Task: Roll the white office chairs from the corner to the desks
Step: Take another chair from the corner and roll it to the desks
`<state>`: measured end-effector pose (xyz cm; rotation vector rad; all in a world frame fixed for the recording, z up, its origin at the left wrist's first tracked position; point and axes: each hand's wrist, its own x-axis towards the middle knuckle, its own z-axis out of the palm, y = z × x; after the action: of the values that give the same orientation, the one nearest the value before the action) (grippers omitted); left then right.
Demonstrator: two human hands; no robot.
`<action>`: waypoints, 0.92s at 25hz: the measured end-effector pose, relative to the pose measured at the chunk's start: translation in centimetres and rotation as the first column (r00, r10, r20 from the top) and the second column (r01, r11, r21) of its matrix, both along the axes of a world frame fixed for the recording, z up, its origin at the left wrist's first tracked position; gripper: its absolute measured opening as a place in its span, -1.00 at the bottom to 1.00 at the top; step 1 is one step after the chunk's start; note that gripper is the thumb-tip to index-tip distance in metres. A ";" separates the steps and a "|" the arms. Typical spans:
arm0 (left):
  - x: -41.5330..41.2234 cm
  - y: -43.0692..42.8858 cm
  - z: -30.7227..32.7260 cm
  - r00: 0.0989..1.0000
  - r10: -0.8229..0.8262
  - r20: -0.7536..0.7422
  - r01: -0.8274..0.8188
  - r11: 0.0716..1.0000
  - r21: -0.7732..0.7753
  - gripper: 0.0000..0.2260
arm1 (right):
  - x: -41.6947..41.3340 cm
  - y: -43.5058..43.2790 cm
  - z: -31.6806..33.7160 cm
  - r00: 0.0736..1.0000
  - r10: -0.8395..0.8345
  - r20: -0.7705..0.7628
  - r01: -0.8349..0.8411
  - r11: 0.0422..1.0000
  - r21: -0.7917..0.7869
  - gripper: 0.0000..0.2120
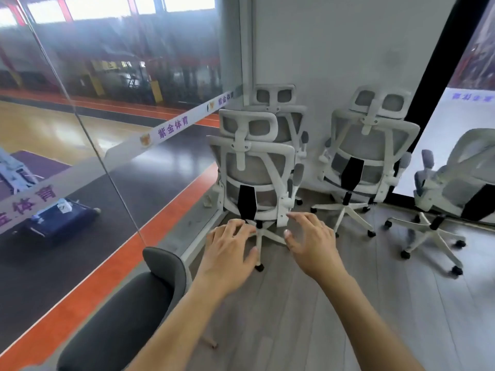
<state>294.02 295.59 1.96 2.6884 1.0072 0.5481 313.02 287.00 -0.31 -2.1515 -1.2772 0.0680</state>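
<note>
Several white mesh office chairs stand in the corner with their backs toward me. The nearest chair (254, 167) is straight ahead by the glass wall, a second chair (278, 113) is tucked behind it, and a third chair (367, 148) stands to the right against the grey wall. A fourth chair (455, 188) sits at the far right. My left hand (227, 250) and my right hand (310, 242) reach forward with fingers spread and relaxed, in front of the nearest chair's lower back. Neither hand holds anything, and I cannot tell whether they touch the chair.
A glass wall (93, 129) with a white printed band runs along the left, a sports court beyond it. A dark grey upholstered chair (128, 303) sits close at my lower left. A black pillar (439, 62) stands at the right. Grey plank floor (334, 303) lies in front.
</note>
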 end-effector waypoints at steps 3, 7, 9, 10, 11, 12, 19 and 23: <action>4.6 6.9 0.0 0.999 0.046 0.020 -0.046 0.998 0.032 -0.67 | 5.8 7.5 0.7 1.000 0.026 0.000 -0.026 1.000 0.002 -0.59; 10.1 15.7 -1.0 0.996 0.089 0.017 -0.090 0.996 0.013 -0.65 | 11.5 15.6 0.9 0.998 0.064 0.017 -0.064 0.998 -0.009 -0.59; 13.3 20.2 -1.3 0.998 0.059 0.023 -0.059 0.998 -0.013 -0.65 | 14.7 19.6 0.8 0.999 0.038 0.021 -0.038 0.999 -0.008 -0.59; 15.2 22.8 -1.6 0.999 0.035 0.023 -0.035 0.999 -0.022 -0.65 | 16.5 21.9 0.7 1.000 0.013 0.021 -0.013 1.000 -0.007 -0.59; 16.8 25.2 -1.8 1.000 0.014 0.024 -0.013 1.000 -0.029 -0.66 | 18.1 24.1 0.7 1.000 -0.010 0.023 0.010 1.000 -0.011 -0.59; 18.3 27.7 -2.1 0.999 -0.005 0.031 0.006 0.999 -0.035 -0.67 | 19.6 26.3 0.8 0.999 -0.026 0.035 0.026 1.000 -0.009 -0.59; 26.8 49.2 -4.8 0.993 0.000 0.120 0.003 1.000 -0.029 -0.51 | 27.5 43.6 -1.2 0.987 -0.141 0.078 0.147 0.986 -0.078 -0.58; 27.7 57.8 -7.3 0.990 0.070 0.123 -0.062 0.996 -0.069 -0.49 | 29.1 49.8 -4.4 0.979 -0.165 0.119 0.186 0.962 -0.198 -0.59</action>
<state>321.69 353.38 -5.34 2.5366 1.0634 0.6763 342.10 336.76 -4.76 -2.4687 -1.1723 0.0189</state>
